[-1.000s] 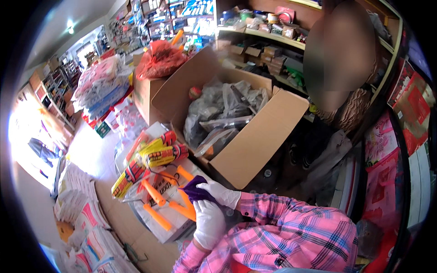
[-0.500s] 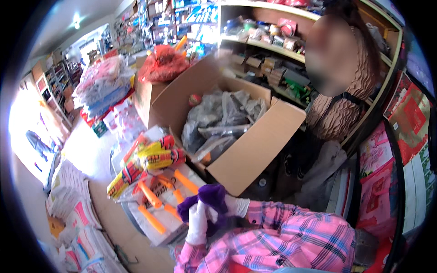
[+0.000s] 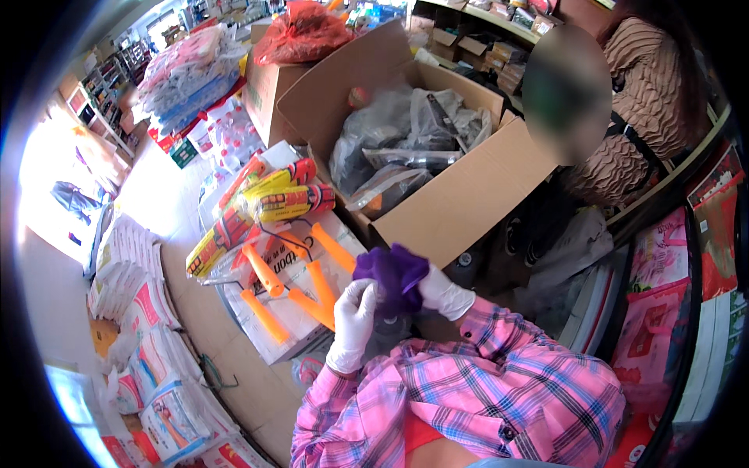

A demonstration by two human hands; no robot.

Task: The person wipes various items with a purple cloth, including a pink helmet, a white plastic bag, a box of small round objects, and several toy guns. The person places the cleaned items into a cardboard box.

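A crumpled purple cloth (image 3: pixel 399 273) is stretched between my two white-gloved hands, in front of my body. My left hand (image 3: pixel 355 318) pinches its near left side between thumb and fingers. On the other side my right hand (image 3: pixel 446 295) grips the cloth, its fingertips partly hidden behind the fabric. Just left of the cloth lie several paint rollers with orange handles (image 3: pixel 262 270) and yellow-and-red wrapped heads (image 3: pixel 285 201). They rest on a white carton (image 3: pixel 273 343).
Beyond my hands stands an open cardboard box (image 3: pixel 460 207) holding bagged items (image 3: pixel 413 129). A person in a tan textured top (image 3: pixel 651 74) is at the right, by shelves. Stacked packages (image 3: pixel 168 398) line the left, and a red bag (image 3: pixel 303 33) sits on another box.
The cloth and both hands have moved up and to the right in the picture, and more of the cloth is spread between them. The view has tilted lower. The person at right leans lower.
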